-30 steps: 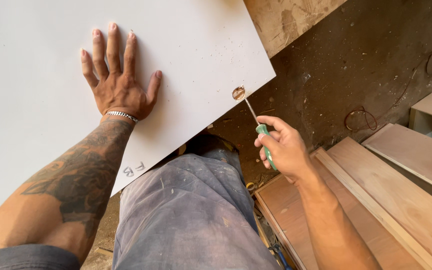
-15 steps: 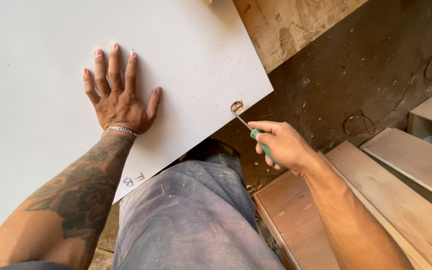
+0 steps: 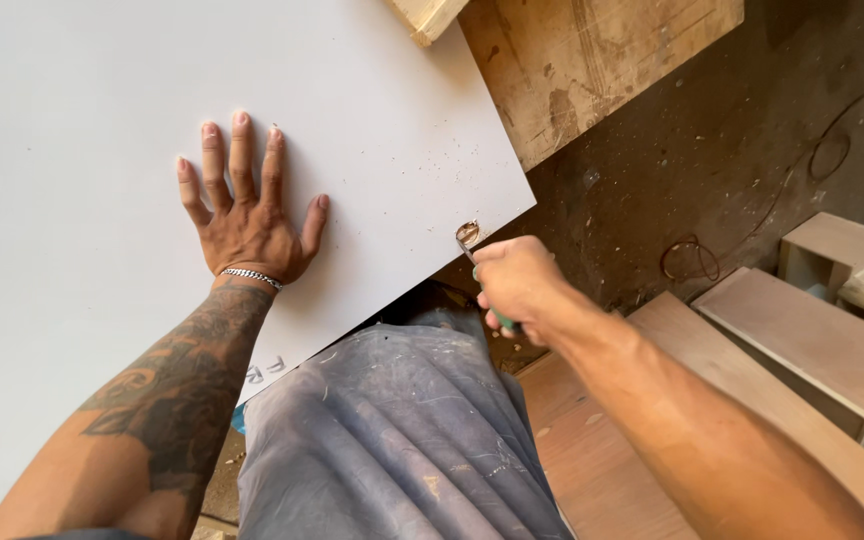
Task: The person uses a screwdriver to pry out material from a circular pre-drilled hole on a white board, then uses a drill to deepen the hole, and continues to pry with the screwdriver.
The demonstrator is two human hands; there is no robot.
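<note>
1. Left hand (image 3: 250, 215) of mine lies flat with the fingers spread wide, palm down on the large white laminated rectangular panel (image 3: 102, 120), holding nothing, just pressing on it. A silver chain bracelet (image 3: 250, 275) sits at that wrist.

2. That white panel fills the upper left of the view, its lower edge crossing my lap over the grey dust-marked trousers (image 3: 392, 440). It looks stiff and flat, and I judge it fairly heavy and smooth enough to slide, so a flat palm well in from the edge seems the right hold. Its corners and laminate face would chip easily.

3. Near the panel's lower right corner sits a small round metal fitting in its bored recess (image 3: 468, 232), with fine sawdust specks scattered above it.

4. Right hand (image 3: 514, 285) is closed tight around the green-handled screwdriver (image 3: 500, 318), whose thin metal shaft reaches up to the fitting. The tool is light and rigid; the tip could slip out and scratch the surface.

5. Farther right lie pale plywood boards (image 3: 802, 340) on the dark dusty floor (image 3: 712, 150).
</note>
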